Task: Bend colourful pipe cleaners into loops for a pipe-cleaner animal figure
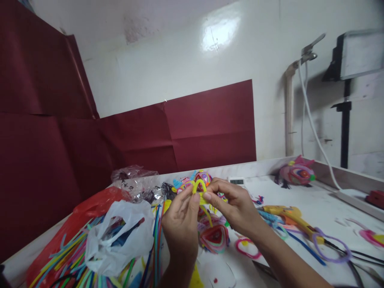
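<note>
A yellow fuzzy strip [199,184], bent into an arch, is pinched between both hands near the middle of the view. My left hand [183,216] grips its left side with thumb and fingers. On the right side, my right hand [229,200] holds it between thumb and forefinger. A yellow tail hangs below the fingers. Under the hands lies a coiled piece [214,238] in red, pink and teal. Behind them are more colourful coiled pieces [204,177], partly hidden by the fingers.
At the left, colourful strips [72,256] lie on a red bag [99,200] beside a white plastic bag [120,236]. A yellow glue gun [300,224], purple loop [331,258] and pink ring [247,248] lie right. A coiled fish-like piece [297,172] stands at the back right.
</note>
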`<state>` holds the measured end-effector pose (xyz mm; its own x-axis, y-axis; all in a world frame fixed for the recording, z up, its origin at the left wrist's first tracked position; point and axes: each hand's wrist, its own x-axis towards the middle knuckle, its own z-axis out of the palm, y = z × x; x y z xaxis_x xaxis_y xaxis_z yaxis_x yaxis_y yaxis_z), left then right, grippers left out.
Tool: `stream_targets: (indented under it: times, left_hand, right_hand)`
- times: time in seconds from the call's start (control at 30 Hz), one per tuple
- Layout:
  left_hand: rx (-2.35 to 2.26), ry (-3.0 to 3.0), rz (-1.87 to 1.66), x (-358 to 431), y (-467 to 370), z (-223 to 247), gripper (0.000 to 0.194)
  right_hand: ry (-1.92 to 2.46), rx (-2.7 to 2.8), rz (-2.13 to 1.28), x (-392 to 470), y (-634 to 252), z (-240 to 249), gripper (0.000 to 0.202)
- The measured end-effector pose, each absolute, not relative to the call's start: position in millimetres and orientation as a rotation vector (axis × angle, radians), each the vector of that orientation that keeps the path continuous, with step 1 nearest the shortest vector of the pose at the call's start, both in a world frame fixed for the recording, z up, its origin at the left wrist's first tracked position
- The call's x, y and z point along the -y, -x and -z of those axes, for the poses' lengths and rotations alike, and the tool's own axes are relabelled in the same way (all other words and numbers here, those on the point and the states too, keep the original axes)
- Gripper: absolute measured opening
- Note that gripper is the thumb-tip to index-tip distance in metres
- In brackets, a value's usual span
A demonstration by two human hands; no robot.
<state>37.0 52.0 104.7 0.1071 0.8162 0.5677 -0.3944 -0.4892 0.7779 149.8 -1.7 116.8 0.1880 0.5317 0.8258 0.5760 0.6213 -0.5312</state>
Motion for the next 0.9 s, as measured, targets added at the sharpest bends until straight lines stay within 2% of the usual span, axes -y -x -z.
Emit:
stream_targets:
  times: [0.5,0.9]
  left_hand:
    - [-0.443,-1.412,-1.576,-52.2,-38.0,-106.3,0.017]
    - [-0.480,-1.389,-1.541,-55.8,-37.3,-102.5,0.020]
  right_hand:
    - [1.017,1.487,0.050,1.7,-149.8,-116.0,0.018]
    - [1.022,1.508,0.055,2.2,-149.9,-116.5,0.020]
